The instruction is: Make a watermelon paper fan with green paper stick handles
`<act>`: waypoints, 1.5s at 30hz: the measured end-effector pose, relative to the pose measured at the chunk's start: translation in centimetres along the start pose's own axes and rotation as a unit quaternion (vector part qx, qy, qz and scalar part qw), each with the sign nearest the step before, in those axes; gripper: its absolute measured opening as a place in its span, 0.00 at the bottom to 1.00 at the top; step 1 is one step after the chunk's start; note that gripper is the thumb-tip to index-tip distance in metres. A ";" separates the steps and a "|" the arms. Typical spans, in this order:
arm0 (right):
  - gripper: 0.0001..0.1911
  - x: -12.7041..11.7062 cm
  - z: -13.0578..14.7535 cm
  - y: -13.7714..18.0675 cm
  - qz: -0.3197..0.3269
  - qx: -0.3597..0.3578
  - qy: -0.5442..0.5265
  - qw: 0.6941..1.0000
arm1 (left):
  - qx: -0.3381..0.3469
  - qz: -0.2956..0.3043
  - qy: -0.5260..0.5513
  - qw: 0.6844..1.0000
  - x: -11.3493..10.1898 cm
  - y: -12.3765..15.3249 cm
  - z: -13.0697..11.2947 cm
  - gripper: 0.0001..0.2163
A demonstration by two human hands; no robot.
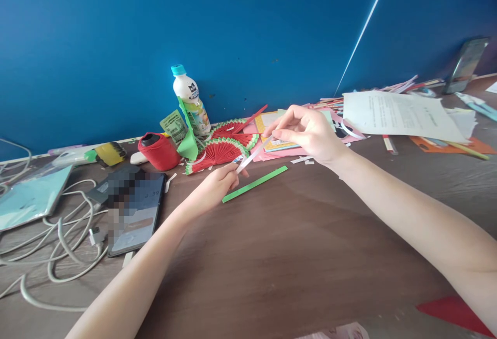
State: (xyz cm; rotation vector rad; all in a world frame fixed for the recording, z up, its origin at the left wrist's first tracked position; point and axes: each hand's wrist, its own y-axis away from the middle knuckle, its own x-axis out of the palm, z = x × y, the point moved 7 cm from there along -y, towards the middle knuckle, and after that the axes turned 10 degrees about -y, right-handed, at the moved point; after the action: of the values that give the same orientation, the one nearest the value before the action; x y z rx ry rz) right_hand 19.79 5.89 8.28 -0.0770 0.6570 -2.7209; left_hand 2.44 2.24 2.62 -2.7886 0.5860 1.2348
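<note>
A narrow white strip (254,155) stretches slantwise between my two hands above the table. My left hand (217,186) is closed on its lower end, fingers curled. At the upper end my right hand (305,132) pinches the strip between thumb and fingers. Below them a flat green strip (255,183) lies on the dark table, just right of my left hand. Behind the hands sit red pleated paper fans (219,153) with green and white rims.
A bottle (192,101) stands by the blue wall, near a red roll (159,151). On the left lie a phone (142,220) and tangled white cables (64,240). A printed sheet (399,114) and coloured papers lie at the back right. Another phone (466,64) leans against the wall.
</note>
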 end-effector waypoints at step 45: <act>0.22 0.9 -0.8 0.1 0.023 -0.103 0.408 0.907 | -0.176 -0.051 -0.400 0.898 -7.9 0.9 5.3 0.11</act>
State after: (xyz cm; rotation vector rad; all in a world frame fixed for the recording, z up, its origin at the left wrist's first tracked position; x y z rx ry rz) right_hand 18.85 5.87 7.49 1.0591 1.1316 -2.5494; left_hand -6.45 4.96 4.72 -2.1370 0.1508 2.4214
